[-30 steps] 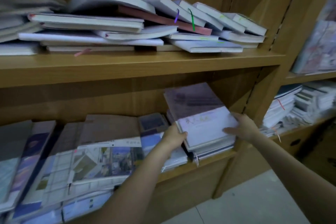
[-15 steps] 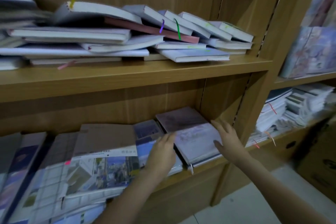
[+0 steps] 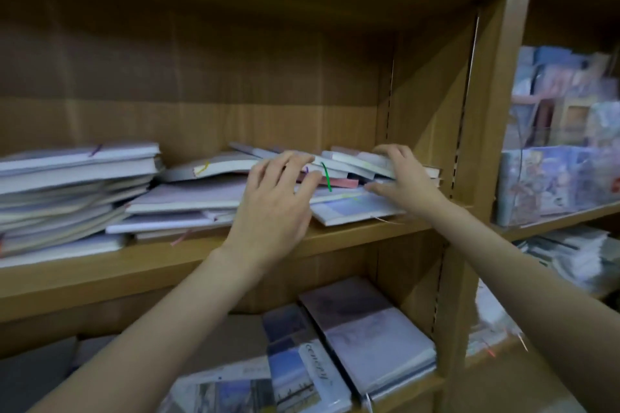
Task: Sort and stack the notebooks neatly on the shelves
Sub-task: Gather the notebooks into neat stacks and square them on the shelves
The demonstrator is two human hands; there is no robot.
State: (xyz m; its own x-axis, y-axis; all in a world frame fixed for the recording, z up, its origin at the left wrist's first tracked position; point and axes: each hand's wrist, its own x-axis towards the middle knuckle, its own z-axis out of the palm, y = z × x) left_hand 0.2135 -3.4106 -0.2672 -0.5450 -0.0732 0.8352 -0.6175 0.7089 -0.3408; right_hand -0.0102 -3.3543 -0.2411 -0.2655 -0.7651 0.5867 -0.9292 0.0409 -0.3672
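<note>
A loose, untidy pile of notebooks with coloured ribbon markers lies across the upper shelf. My left hand reaches over the middle of the pile, fingers spread and resting on the covers. My right hand is at the pile's right end. Its fingers curl over the top of several leaning notebooks and its thumb sits against a lower cover. On the lower shelf a stacked pile with a purple-white cover lies flat at the right end, with nothing touching it.
A taller stack of notebooks fills the upper shelf's left side. The shelf's side panel stands just right of my right hand. Packaged stationery fills the neighbouring unit. More covers lie on the lower shelf.
Both hands have left the purple-white stack on the lower shelf and risen to the upper shelf's pile. The view has tilted upward.
</note>
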